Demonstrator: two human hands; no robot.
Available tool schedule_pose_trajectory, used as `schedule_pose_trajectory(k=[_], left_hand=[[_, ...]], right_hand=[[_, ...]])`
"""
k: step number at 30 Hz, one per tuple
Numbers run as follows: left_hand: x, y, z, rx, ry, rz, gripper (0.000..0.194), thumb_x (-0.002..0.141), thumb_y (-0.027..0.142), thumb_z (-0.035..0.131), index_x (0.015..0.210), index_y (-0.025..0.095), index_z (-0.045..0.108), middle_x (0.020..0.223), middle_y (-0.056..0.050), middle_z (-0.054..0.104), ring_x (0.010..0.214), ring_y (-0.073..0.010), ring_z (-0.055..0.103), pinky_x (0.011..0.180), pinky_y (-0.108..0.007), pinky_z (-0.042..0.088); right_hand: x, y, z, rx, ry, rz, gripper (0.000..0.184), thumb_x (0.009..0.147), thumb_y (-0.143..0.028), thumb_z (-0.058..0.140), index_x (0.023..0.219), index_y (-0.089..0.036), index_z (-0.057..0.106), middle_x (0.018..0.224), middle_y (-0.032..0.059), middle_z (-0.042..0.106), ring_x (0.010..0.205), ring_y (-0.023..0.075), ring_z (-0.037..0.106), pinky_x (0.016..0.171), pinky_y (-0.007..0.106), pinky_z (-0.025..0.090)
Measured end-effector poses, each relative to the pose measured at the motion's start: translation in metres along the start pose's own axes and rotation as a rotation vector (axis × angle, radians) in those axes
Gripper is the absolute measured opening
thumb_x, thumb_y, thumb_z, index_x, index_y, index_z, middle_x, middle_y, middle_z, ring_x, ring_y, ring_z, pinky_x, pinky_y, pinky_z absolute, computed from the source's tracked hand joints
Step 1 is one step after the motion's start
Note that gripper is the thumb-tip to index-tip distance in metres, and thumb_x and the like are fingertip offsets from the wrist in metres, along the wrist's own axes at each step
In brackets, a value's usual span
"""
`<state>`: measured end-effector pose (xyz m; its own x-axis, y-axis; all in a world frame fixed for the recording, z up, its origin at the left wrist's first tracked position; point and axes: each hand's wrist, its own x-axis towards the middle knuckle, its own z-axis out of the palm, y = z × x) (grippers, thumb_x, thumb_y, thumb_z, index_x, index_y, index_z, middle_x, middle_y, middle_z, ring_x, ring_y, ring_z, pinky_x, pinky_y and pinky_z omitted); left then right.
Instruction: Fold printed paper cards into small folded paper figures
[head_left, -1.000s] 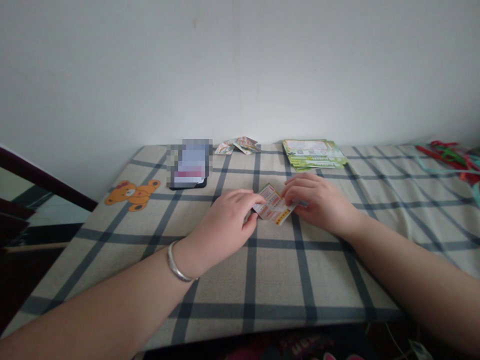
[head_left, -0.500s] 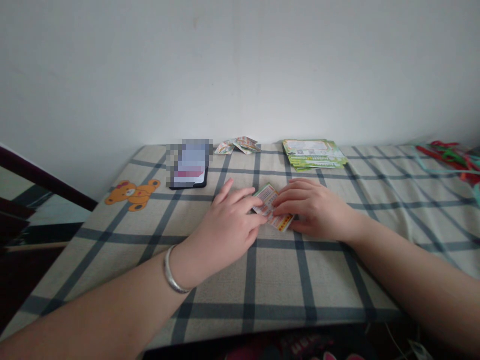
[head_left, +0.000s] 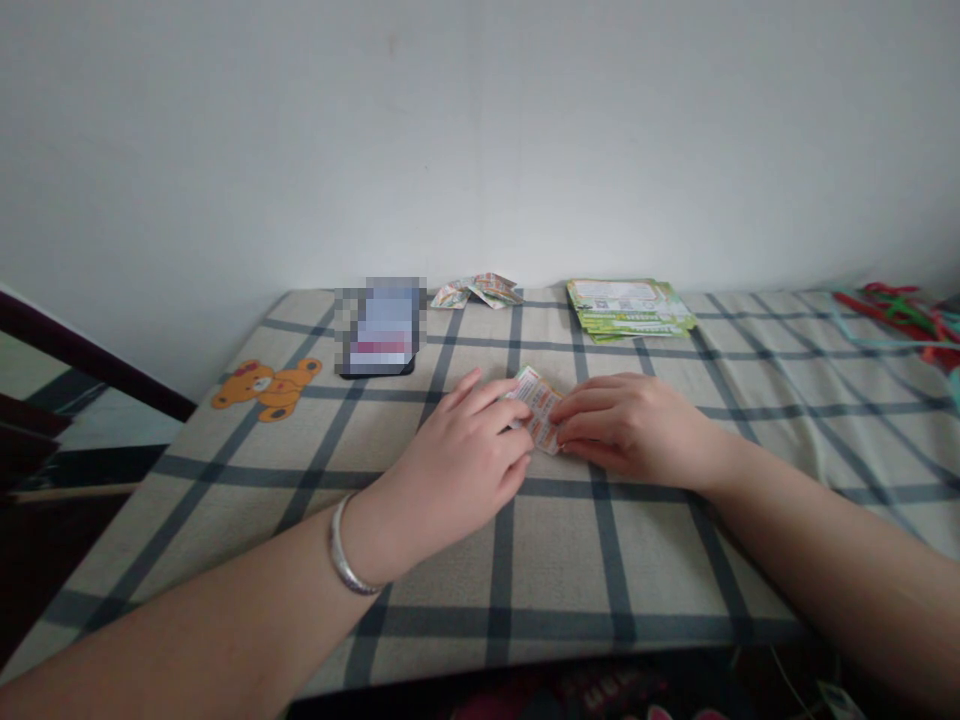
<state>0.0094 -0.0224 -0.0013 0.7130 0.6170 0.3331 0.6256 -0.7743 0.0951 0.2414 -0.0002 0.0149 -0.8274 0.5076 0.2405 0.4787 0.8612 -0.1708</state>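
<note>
A small printed paper (head_left: 537, 408), white with orange and green print, lies on the checked tablecloth between my two hands. My left hand (head_left: 474, 450) grips its left side, fingertips pressed onto the upper-left part; a silver bangle circles that wrist. On the opposite side, my right hand (head_left: 626, 425) has its fingers closed together at the paper's right edge, where a fold seems to lie. My right thumb is mostly hidden beneath the fingers. Behind the hands, folded paper pieces (head_left: 480, 291) with similar print stand by the wall.
A stack of green printed leaflets (head_left: 630, 310) lies at the back right. A phone (head_left: 381, 325), partly blurred out, is at the back left near an orange bear picture (head_left: 266, 389). Red and green items (head_left: 900, 310) lie far right. The tablecloth (head_left: 442, 620) ends at the near edge.
The paper now shows a smaller area, and its yellow lower-right end has gone from sight. My right hand's fingers have drawn together at that edge. My left hand's fingers have lowered slightly.
</note>
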Motion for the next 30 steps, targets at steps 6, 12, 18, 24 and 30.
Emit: schedule_pose_trajectory(k=[6,12,18,24,30], left_hand=[[-0.001,-0.001,0.001,-0.066,-0.014,0.009,0.020,0.091,0.020,0.052,0.098,0.021,0.070,0.114,-0.002,0.064,0.128,-0.0219,0.043,0.117,-0.047,0.023],[0.000,-0.002,0.002,-0.163,-0.051,0.017,0.022,0.089,0.020,0.056,0.107,0.020,0.068,0.117,-0.003,0.062,0.121,-0.0199,0.048,0.113,-0.041,0.032],[-0.001,-0.004,0.003,-0.172,-0.060,0.015,0.022,0.089,0.020,0.056,0.107,0.023,0.068,0.117,-0.003,0.062,0.119,-0.0200,0.051,0.116,-0.046,0.027],[0.000,-0.006,0.005,-0.163,-0.040,0.037,0.022,0.091,0.018,0.053,0.106,0.022,0.068,0.113,-0.003,0.063,0.111,-0.0186,0.054,0.110,-0.042,0.034],[-0.001,-0.006,0.006,-0.162,-0.051,0.032,0.022,0.090,0.018,0.054,0.107,0.021,0.068,0.114,-0.004,0.062,0.111,-0.0209,0.054,0.106,-0.043,0.038]], right_hand=[[-0.001,0.011,0.002,0.015,0.014,0.161,0.020,0.092,-0.030,0.054,0.089,-0.021,0.072,0.089,0.0050,0.070,0.085,0.0171,0.062,0.077,0.030,0.048],[0.000,0.014,0.010,0.000,0.090,0.277,0.017,0.091,-0.029,0.056,0.089,-0.020,0.070,0.089,0.0045,0.069,0.085,0.0178,0.059,0.078,0.031,0.046],[0.003,0.014,0.014,0.025,0.118,0.342,0.016,0.090,-0.028,0.057,0.086,-0.019,0.069,0.083,0.0038,0.067,0.084,0.0181,0.057,0.076,0.031,0.044],[0.009,0.014,0.018,0.048,0.160,0.410,0.015,0.088,-0.029,0.059,0.080,-0.020,0.068,0.079,0.0026,0.065,0.078,0.0168,0.057,0.072,0.030,0.042],[0.006,0.015,0.023,0.099,0.228,0.397,0.008,0.084,-0.026,0.064,0.089,-0.020,0.063,0.082,0.0014,0.066,0.077,0.0157,0.058,0.070,0.028,0.044]])
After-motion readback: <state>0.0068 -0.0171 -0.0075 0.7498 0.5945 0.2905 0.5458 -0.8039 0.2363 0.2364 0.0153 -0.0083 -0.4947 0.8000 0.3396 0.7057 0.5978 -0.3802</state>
